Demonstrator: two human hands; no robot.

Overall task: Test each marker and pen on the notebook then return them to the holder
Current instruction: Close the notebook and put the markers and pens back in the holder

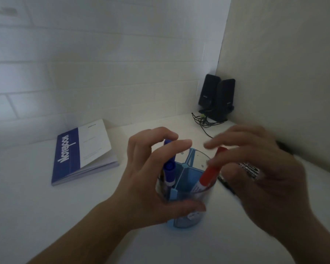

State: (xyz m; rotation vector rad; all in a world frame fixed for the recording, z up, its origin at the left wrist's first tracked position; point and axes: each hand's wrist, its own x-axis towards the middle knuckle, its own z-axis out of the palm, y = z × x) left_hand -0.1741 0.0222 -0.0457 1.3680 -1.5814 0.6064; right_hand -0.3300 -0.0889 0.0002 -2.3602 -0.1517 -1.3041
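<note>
A clear blue holder (187, 180) with dividers stands on the white desk, in the middle of the view. A blue marker (169, 168) stands in its left compartment and a red marker (211, 172) leans in its right one. My left hand (141, 180) grips the holder from the left, its thumb across the front wall and its fingers arched over the blue marker's cap. My right hand (261, 180) is blurred, its fingers stretched out over the red marker's top, and grips nothing I can see. The closed blue and white notebook (84, 151) lies to the left.
A black pen (227, 184) lies on the desk just right of the holder. A black and silver patterned thing (251, 169) shows partly behind my right hand. Two black speakers (216, 98) with cables stand in the back corner. Walls close off the back and right.
</note>
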